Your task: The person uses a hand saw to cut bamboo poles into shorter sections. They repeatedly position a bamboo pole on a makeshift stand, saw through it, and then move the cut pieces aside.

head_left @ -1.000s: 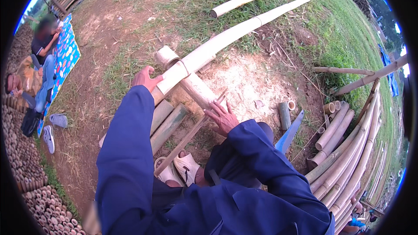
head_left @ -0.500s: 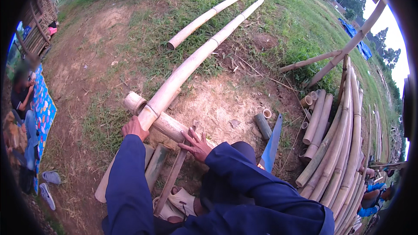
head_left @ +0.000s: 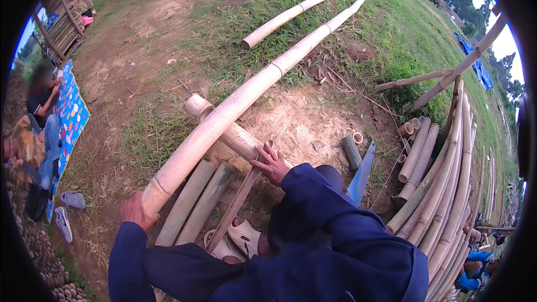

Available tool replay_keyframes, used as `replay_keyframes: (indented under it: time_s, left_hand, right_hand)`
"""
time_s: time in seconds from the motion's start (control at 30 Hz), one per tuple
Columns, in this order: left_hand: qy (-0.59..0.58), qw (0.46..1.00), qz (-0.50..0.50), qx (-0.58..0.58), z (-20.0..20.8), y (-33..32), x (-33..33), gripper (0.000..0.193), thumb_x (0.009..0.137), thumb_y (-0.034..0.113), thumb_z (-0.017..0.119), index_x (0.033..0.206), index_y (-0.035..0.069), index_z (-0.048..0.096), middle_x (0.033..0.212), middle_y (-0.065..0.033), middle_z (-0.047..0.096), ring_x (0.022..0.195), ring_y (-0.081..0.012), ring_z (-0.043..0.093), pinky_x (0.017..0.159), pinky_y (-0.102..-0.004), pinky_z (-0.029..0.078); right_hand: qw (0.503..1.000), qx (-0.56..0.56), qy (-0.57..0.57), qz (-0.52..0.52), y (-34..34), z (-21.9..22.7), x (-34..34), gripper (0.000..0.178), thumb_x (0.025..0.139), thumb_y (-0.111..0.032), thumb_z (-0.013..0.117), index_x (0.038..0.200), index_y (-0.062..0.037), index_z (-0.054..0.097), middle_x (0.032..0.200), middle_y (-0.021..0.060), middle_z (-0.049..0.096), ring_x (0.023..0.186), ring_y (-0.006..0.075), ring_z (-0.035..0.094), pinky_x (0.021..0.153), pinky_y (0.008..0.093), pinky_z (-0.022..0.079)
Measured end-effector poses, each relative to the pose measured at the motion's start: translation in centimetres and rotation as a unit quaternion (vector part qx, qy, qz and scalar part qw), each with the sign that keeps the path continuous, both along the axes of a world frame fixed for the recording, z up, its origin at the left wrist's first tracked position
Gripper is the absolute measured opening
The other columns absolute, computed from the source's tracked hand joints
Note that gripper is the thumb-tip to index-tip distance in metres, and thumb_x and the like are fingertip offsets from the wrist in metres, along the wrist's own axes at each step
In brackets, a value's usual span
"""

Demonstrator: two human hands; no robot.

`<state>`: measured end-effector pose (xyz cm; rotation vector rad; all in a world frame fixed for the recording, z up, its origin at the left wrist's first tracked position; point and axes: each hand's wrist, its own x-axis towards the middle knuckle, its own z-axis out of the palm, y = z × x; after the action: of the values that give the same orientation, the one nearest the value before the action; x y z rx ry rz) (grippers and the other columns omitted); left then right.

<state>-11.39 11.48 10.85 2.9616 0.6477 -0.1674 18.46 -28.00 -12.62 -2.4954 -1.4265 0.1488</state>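
Observation:
My left hand [head_left: 140,211] is closed round the near end of a long pale bamboo pole [head_left: 224,113], its palm hidden behind the end. The pole lies across a shorter, thicker bamboo log [head_left: 239,141] and stretches away over the grass. My right hand [head_left: 272,164] rests at that log, fingers somewhat spread, gripping the upper part of a narrow wooden stick [head_left: 235,208]. The stick slants down to my feet in beige sandals [head_left: 244,237]. Below the pole, two cut bamboo lengths [head_left: 206,204] lie side by side.
A hand saw with a bluish blade [head_left: 362,176] stands right of my knee beside a short bamboo piece [head_left: 352,153]. Long bamboo poles [head_left: 442,190] are stacked at the right. Another pole [head_left: 296,11] lies on the grass. At left, a person sits by a blue patterned cloth [head_left: 71,117], near shoes [head_left: 63,223].
My left hand has drawn back toward the lower left, and the long pole's near end now extends well past the log. My right hand stays at the stick. The view has shifted slightly.

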Motion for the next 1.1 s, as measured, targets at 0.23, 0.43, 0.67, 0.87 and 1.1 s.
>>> replay_keyframes:
  time_s: [0.23,0.43,0.67,0.87,1.1]
  left_hand:
    - [-0.001,0.99,0.078,0.114,-2.8,5.8,-28.4,0.075,0.058,0.013,0.084,0.127,0.008,0.054,0.108,-0.0161,0.065,0.103,-0.0393,0.062,0.094,-0.0497,0.047]
    - [0.01,0.981,0.142,0.132,-3.2,6.7,-36.5,0.093,0.054,0.011,0.089,0.138,0.008,0.049,0.121,-0.0155,0.063,0.118,-0.0371,0.059,0.106,-0.0501,0.04]
    - [0.058,0.967,0.194,0.155,-4.4,5.2,-37.3,0.12,0.052,0.019,0.096,0.154,0.011,0.034,0.132,-0.0142,0.057,0.132,-0.0348,0.051,0.116,-0.0505,0.035]
    - [0.224,0.938,0.237,0.12,-0.3,1.7,-32.9,0.131,0.045,0.026,0.101,0.156,0.014,0.033,0.137,-0.0123,0.054,0.137,-0.0334,0.049,0.119,-0.0523,0.033]
    - [0.011,0.988,0.136,0.066,1.9,8.0,-22.1,0.071,0.078,-0.014,0.066,0.144,0.009,0.05,0.134,-0.0245,0.053,0.123,-0.0443,0.055,0.104,-0.0458,0.047]
  right_hand:
    - [0.997,0.021,-0.073,-0.022,-0.1,2.2,-1.5,0.065,0.082,-0.031,0.082,0.142,-0.0338,0.057,0.166,0.0135,0.028,0.157,0.0403,0.019,0.118,0.0719,0.021]
    - [0.992,-0.036,-0.115,0.037,-1.5,4.1,-1.0,0.05,0.078,-0.035,0.082,0.124,-0.0235,0.068,0.137,0.0114,0.049,0.141,0.0286,0.043,0.12,0.059,0.024]
    - [0.992,-0.026,-0.113,0.051,-0.7,4.9,-1.0,0.056,0.078,-0.036,0.083,0.129,-0.0196,0.066,0.139,0.0139,0.05,0.141,0.0329,0.043,0.12,0.0576,0.031]
    - [0.993,0.052,-0.092,0.043,-2.0,3.3,-1.2,0.057,0.074,-0.039,0.086,0.126,-0.0212,0.07,0.133,0.0136,0.053,0.135,0.0329,0.048,0.119,0.0557,0.034]
    - [0.993,-0.001,-0.111,0.036,-3.1,4.9,-1.4,0.035,0.069,-0.029,0.085,0.099,-0.014,0.078,0.105,0.0079,0.053,0.11,0.0265,0.054,0.099,0.0442,0.04]
